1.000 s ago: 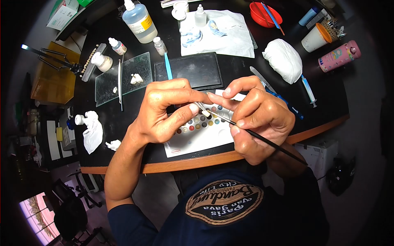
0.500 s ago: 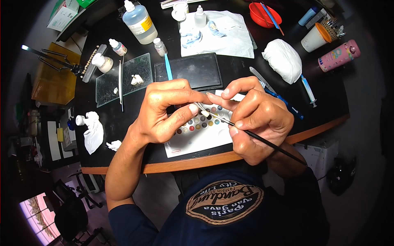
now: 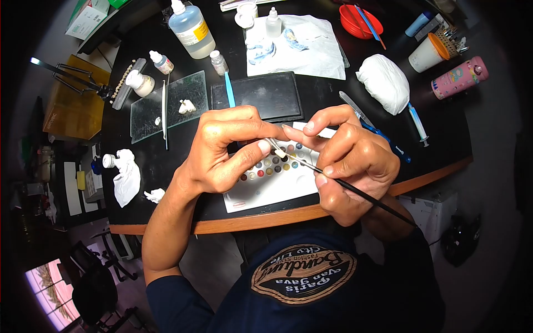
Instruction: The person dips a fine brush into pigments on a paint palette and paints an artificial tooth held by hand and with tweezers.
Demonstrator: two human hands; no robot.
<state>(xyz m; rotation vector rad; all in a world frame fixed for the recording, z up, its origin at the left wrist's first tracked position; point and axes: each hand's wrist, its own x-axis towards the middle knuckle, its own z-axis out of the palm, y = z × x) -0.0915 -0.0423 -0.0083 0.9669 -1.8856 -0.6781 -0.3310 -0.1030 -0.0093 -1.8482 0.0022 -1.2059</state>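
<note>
My left hand [image 3: 233,144] is closed, pinching a slim metal holder [image 3: 272,144] between thumb and index finger. A small whitish tooth-like piece [image 3: 281,153] sits at the holder's end. In my right hand [image 3: 355,166] is a thin brush [image 3: 361,191] with a black handle, gripped like a pen. Its tip points left, right at the tooth-like piece. The index fingertips of both hands come together above it. Below the hands lies a white palette [image 3: 266,194] with rows of coloured round dots, partly hidden by them.
Behind my hands lie a black flat case [image 3: 266,91] and a glass slab [image 3: 191,89] with white bits. Bottles, including a large one [image 3: 191,30], stand at the back left. Farther right are a white wrapped bundle [image 3: 383,83], a syringe [image 3: 417,125] and a knife [image 3: 355,108].
The brush tip has shifted slightly at the tooth-like piece, and my right hand has moved a little right and down. Both grips stay the same.
</note>
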